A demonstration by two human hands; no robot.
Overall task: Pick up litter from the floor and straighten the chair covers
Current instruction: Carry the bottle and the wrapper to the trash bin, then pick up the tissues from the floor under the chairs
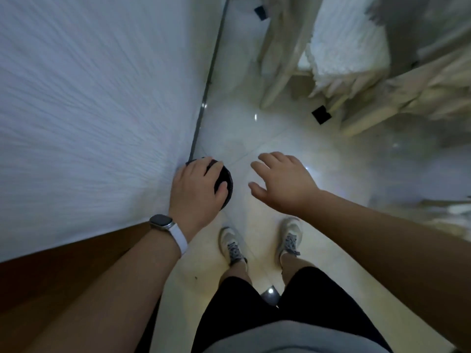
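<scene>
White-clothed surface (89,98) on the left, covered chairs (349,47) upper right; left hand (196,184) grips a dark disc (227,178), right hand (283,182) spread, empty.

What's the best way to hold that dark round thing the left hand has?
By its rim, from above. The dark round thing looks flat with a ribbed edge, so spanning the top with thumb and fingers on opposite edges suits it, much as the left hand grips it now. The right hand is open, free to help.
</scene>
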